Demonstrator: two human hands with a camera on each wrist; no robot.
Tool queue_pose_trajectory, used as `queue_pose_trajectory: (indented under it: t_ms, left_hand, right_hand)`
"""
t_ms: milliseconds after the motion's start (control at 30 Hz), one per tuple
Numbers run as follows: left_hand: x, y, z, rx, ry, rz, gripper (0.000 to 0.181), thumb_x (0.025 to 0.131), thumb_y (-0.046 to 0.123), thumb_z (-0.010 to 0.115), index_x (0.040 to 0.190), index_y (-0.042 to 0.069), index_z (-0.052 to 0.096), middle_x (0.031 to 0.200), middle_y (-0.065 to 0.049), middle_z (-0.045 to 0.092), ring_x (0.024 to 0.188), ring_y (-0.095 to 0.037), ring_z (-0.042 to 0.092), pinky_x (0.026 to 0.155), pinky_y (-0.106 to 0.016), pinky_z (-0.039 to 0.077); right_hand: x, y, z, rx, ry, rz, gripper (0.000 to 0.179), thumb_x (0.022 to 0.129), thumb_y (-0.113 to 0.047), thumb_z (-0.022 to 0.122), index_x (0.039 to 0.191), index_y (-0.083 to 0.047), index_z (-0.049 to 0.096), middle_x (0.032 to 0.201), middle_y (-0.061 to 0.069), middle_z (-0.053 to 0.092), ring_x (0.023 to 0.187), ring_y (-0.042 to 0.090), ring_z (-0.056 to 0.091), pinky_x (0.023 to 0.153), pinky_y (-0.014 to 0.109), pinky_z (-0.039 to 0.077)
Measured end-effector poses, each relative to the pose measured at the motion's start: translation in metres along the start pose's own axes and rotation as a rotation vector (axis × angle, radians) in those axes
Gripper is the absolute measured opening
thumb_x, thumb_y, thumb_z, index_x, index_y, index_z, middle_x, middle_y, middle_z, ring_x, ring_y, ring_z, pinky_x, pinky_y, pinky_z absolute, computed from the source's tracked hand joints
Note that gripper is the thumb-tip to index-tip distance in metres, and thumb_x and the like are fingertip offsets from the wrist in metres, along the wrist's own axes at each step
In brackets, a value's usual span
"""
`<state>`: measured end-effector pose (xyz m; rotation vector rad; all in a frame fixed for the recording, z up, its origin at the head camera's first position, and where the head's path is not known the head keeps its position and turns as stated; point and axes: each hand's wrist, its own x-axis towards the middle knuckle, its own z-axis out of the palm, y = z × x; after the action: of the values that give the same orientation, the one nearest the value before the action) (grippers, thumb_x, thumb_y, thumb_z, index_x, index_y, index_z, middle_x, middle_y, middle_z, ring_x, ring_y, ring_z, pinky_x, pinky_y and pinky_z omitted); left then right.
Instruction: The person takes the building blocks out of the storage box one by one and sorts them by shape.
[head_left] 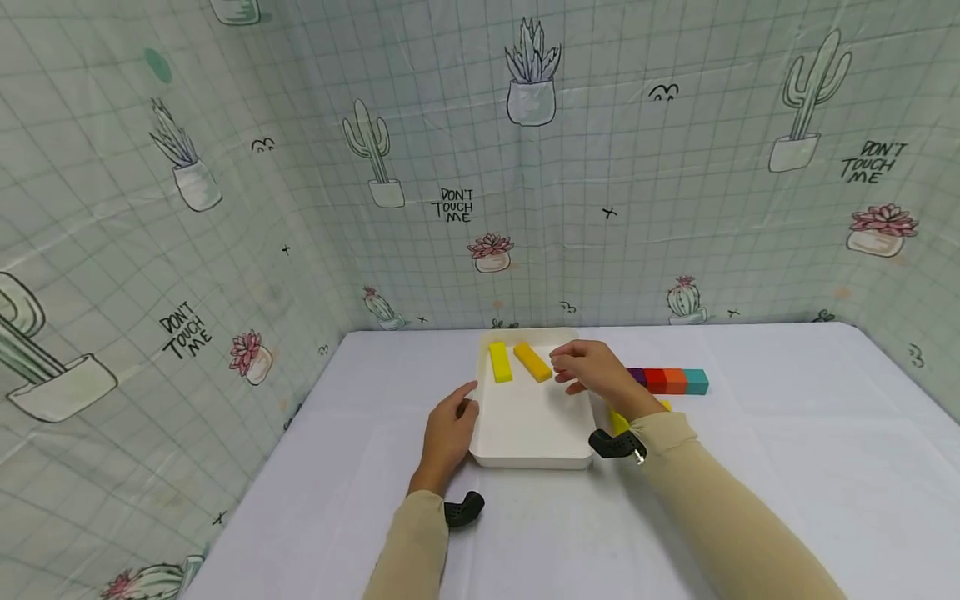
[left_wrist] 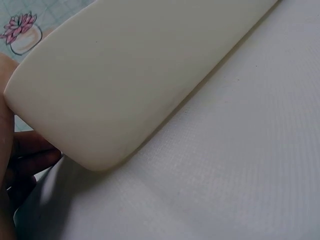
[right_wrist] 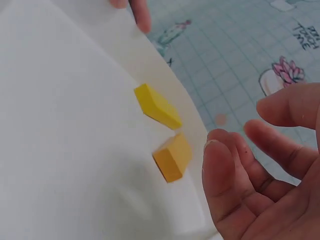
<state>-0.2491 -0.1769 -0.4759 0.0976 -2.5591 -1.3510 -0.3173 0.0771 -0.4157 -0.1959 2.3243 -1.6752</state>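
Observation:
A white tray (head_left: 536,433) lies on the table, with a yellow block (head_left: 500,362) and an orange-yellow block (head_left: 533,362) near its far end. The two blocks lie apart, at an angle to each other. My right hand (head_left: 592,371) hovers above the tray's right side, just right of the orange-yellow block. Nothing is between its loosely bent fingers in the right wrist view. Against the tray's left wall rests my left hand (head_left: 450,429); its fingers (left_wrist: 37,157) touch the outside near a corner in the left wrist view.
Right of the tray, a row holds a purple block (head_left: 636,375), a red block (head_left: 656,382), an orange block (head_left: 675,382) and a teal block (head_left: 697,382). Something yellow (head_left: 618,422) is partly hidden under the right forearm. A patterned cloth (head_left: 600,250) hangs behind the table.

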Motion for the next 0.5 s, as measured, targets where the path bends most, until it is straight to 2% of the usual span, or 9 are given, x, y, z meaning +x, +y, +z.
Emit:
queue_pose_trajectory:
  t_ms: [133,300,500]
  left_hand:
    - [-0.001,-0.001,0.000,0.007,-0.003,-0.001,0.039,0.102,0.023,0.055,0.141,0.022,0.061,0.109,-0.002,0.068,0.096,-0.018,0.059,0.092,-0.043,0.049]
    - [-0.002,-0.002,0.000,0.001,-0.001,-0.008,0.039,0.102,0.023,0.055,0.141,0.022,0.061,0.108,-0.001,0.068,0.095,-0.017,0.058,0.090,-0.043,0.049]
    - [-0.001,-0.001,0.001,-0.005,0.000,0.004,0.039,0.101,0.022,0.056,0.140,0.021,0.061,0.109,-0.002,0.068,0.095,-0.018,0.058,0.091,-0.043,0.049]
  right_hand:
    - [0.009,-0.003,0.011,-0.020,-0.021,-0.014,0.039,0.100,-0.025,0.059,0.130,0.000,0.061,0.124,0.019,0.063,0.106,0.032,0.064,0.080,0.034,0.057]
    - [0.019,-0.002,0.019,0.000,0.005,-0.008,0.036,0.099,-0.022,0.060,0.128,-0.001,0.063,0.124,0.017,0.063,0.103,0.029,0.064,0.079,0.033,0.056]
    - [0.028,-0.003,0.023,0.011,0.052,-0.022,0.036,0.096,-0.018,0.061,0.128,0.000,0.063,0.129,0.014,0.060,0.108,0.031,0.058,0.091,0.040,0.054]
